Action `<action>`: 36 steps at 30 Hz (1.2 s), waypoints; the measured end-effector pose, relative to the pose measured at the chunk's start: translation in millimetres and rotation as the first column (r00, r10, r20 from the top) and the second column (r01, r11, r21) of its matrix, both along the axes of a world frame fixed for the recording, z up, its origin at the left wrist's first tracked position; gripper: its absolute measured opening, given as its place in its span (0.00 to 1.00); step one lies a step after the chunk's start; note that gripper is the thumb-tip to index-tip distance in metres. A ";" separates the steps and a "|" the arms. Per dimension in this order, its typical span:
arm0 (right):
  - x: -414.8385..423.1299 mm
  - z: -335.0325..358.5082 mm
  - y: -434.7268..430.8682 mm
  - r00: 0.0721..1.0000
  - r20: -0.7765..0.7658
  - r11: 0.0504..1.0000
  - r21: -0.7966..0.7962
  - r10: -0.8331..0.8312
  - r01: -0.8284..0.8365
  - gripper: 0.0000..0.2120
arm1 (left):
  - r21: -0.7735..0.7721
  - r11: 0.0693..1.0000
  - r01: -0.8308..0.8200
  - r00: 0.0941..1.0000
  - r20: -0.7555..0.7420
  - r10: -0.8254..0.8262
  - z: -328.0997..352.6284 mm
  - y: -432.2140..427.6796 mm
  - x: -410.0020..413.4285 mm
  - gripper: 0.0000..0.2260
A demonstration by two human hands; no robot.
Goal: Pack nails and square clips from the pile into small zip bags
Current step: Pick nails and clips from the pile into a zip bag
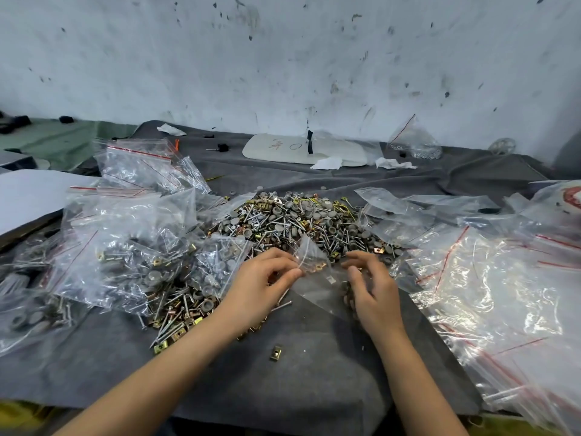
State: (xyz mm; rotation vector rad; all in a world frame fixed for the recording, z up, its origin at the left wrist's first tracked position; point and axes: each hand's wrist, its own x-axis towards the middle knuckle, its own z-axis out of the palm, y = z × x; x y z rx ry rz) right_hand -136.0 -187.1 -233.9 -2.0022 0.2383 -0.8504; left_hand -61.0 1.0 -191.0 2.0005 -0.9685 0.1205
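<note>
Nails (171,328) and square clips (160,347), mixed with grey caps (309,212), form a pile (298,221) on the cloth-covered desk (298,382). The pile spreads just beyond both hands and runs down along the outer side of the left one.

Empty bags (490,278) with red seal lines lie heaped to the right of the right hand. Filled bags (125,253), holding nails and caps, are stacked to the left of the left hand. A white board (301,149) lies far beyond the hands, against the wall.

The left hand (261,284) pinches a small clear bag (309,258) between thumb and forefinger, and the bag stands up between the two hands at the pile's near edge. The right hand (374,291) sits just beside the bag with its fingers curled over a flat sheet of clear plastic. I cannot tell whether it grips anything.

A brass clip (320,264) shows inside the held bag. A loose clip (275,353) lies alone on the cloth between the forearms, nearer the body than both hands.
</note>
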 end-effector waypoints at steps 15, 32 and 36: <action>0.3 -0.8 -5.7 0.963 -0.226 0.957 0.277 0.148 -0.082 0.27 | -0.090 0.993 -0.077 0.995 0.049 0.082 4.2 -5.8 19.3 0.05; -1.2 5.0 -8.5 0.992 -0.076 0.911 0.408 0.099 -0.060 0.08 | 0.461 0.880 -0.114 0.979 0.202 0.021 -2.4 -8.6 38.8 0.11; -2.3 6.9 -7.9 0.997 -0.007 0.839 0.541 0.071 -0.056 0.05 | 0.715 0.693 -0.093 0.942 0.289 -0.171 -3.4 -10.7 37.6 0.12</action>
